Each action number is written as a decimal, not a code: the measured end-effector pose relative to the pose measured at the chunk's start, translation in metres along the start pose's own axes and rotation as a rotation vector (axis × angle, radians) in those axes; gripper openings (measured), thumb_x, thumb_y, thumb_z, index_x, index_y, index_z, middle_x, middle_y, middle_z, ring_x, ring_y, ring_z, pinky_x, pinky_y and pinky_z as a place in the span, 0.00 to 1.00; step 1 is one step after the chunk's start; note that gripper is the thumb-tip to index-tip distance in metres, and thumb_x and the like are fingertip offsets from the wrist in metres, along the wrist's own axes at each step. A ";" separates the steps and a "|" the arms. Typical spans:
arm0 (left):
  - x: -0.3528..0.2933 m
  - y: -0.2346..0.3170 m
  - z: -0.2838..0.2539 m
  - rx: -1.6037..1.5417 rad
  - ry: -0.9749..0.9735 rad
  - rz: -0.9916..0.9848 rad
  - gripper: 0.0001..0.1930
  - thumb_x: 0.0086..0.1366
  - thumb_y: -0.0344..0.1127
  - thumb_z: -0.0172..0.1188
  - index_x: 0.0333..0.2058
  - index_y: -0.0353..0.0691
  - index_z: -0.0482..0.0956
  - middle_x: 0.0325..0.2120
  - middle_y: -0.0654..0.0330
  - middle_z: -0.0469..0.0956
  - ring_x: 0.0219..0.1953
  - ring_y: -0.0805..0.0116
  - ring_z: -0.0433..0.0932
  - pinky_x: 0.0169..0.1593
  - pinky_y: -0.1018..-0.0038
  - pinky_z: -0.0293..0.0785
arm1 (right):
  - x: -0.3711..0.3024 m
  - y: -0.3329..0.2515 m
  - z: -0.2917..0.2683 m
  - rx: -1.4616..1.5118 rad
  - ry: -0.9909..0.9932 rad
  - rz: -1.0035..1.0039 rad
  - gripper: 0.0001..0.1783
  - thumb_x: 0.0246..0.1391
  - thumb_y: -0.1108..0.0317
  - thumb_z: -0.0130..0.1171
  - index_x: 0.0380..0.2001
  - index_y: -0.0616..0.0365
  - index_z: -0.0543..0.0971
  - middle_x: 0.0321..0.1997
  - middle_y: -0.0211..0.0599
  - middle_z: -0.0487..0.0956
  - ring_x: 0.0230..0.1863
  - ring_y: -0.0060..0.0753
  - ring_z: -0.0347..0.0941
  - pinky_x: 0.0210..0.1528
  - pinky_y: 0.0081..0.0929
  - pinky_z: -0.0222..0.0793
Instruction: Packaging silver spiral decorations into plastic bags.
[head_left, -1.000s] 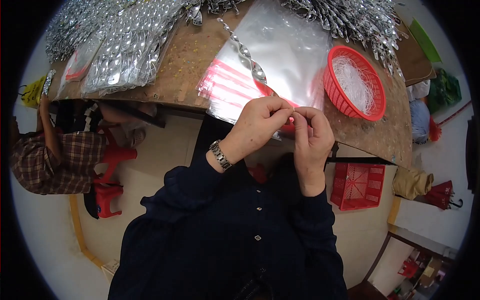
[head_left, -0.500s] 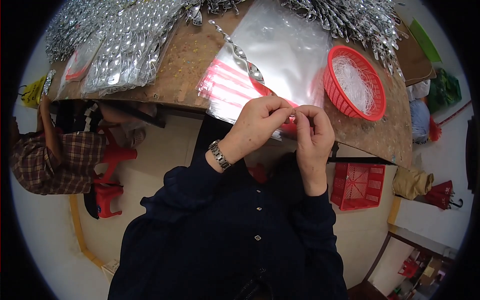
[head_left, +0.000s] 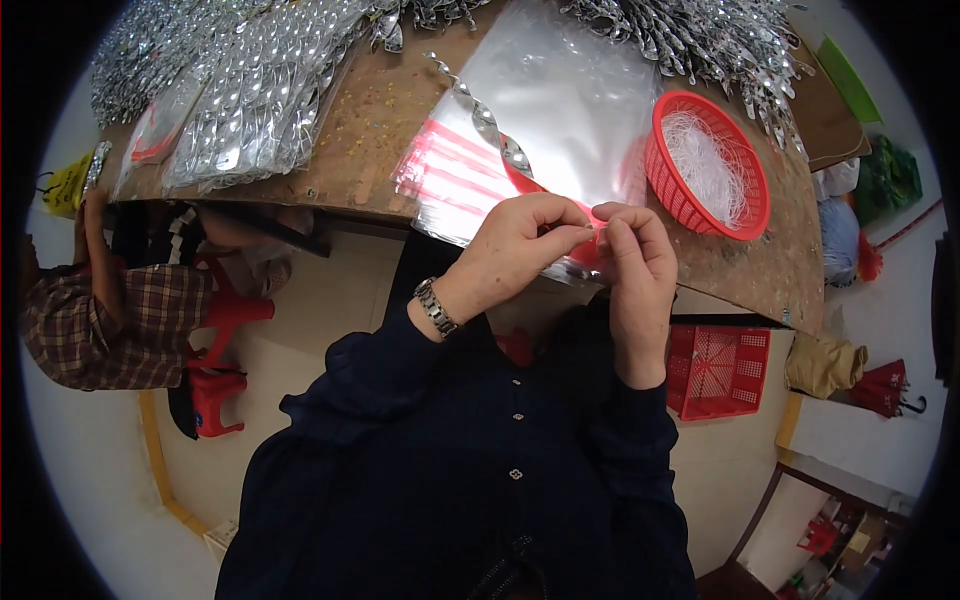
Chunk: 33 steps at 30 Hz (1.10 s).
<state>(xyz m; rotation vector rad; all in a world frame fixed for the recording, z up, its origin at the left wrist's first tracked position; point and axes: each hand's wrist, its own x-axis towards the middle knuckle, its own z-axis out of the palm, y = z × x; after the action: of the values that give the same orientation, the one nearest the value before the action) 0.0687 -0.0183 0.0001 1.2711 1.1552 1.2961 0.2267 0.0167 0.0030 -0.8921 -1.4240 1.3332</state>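
Note:
My left hand (head_left: 520, 250), a metal watch at its wrist, and my right hand (head_left: 635, 265) meet at the table's near edge, fingertips pinched together on the red-striped top of a clear plastic bag (head_left: 470, 180). A silver twisted spiral ornament (head_left: 490, 125) lies across the stack of clear bags (head_left: 580, 100) just beyond my hands. What exactly sits between my fingertips is hidden.
A red plastic basket (head_left: 705, 165) of white threads stands right of the bags. Heaps of silver spiral ornaments (head_left: 240, 90) cover the table's far side. Another person in a plaid shirt (head_left: 100, 320) sits at left on a red stool. A red crate (head_left: 720, 370) stands below the table.
Both hands have stayed at the bag's red strip; only the fingers have shifted slightly.

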 end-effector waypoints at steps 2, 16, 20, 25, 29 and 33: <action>0.000 0.000 0.000 0.005 -0.024 -0.006 0.08 0.64 0.31 0.57 0.35 0.32 0.79 0.28 0.67 0.77 0.32 0.81 0.71 0.37 0.82 0.68 | 0.002 0.000 -0.005 0.240 -0.076 0.093 0.06 0.65 0.70 0.48 0.38 0.60 0.73 0.40 0.33 0.76 0.33 0.14 0.64 0.38 0.15 0.62; 0.000 -0.009 -0.009 0.072 0.082 0.059 0.06 0.62 0.30 0.57 0.31 0.33 0.77 0.20 0.62 0.74 0.24 0.75 0.71 0.30 0.76 0.68 | 0.009 -0.013 -0.054 0.601 -0.058 -0.020 0.01 0.66 0.71 0.47 0.38 0.55 0.69 0.32 0.29 0.67 0.29 0.19 0.60 0.35 0.20 0.59; 0.001 -0.006 -0.012 0.097 0.072 0.068 0.06 0.63 0.31 0.57 0.31 0.33 0.77 0.20 0.62 0.74 0.24 0.75 0.71 0.30 0.77 0.68 | 0.007 -0.019 -0.055 0.535 -0.057 -0.033 0.02 0.66 0.71 0.46 0.37 0.56 0.68 0.32 0.30 0.67 0.29 0.19 0.60 0.35 0.20 0.59; 0.004 0.002 -0.008 -0.032 -0.092 -0.048 0.07 0.63 0.32 0.56 0.33 0.34 0.78 0.21 0.63 0.75 0.25 0.77 0.72 0.31 0.78 0.70 | 0.003 -0.015 -0.027 0.440 -0.145 0.018 0.03 0.66 0.71 0.46 0.36 0.56 0.67 0.32 0.30 0.68 0.29 0.20 0.62 0.35 0.21 0.62; 0.002 0.010 -0.004 -0.004 -0.101 -0.050 0.08 0.63 0.33 0.56 0.34 0.34 0.78 0.22 0.64 0.76 0.25 0.78 0.73 0.32 0.79 0.71 | 0.003 -0.013 -0.020 0.414 -0.131 0.062 0.04 0.66 0.70 0.47 0.35 0.56 0.68 0.31 0.31 0.70 0.30 0.21 0.64 0.35 0.22 0.64; 0.002 0.014 -0.005 0.047 -0.130 -0.058 0.06 0.64 0.29 0.55 0.35 0.32 0.78 0.25 0.65 0.74 0.27 0.80 0.71 0.32 0.82 0.68 | 0.003 -0.011 -0.020 0.455 -0.113 0.058 0.03 0.64 0.74 0.49 0.39 0.59 0.69 0.34 0.33 0.74 0.32 0.20 0.70 0.37 0.18 0.68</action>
<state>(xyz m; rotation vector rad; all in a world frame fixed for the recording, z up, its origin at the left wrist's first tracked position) 0.0638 -0.0178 0.0140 1.3267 1.1278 1.1328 0.2466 0.0239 0.0128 -0.5647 -1.1135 1.6853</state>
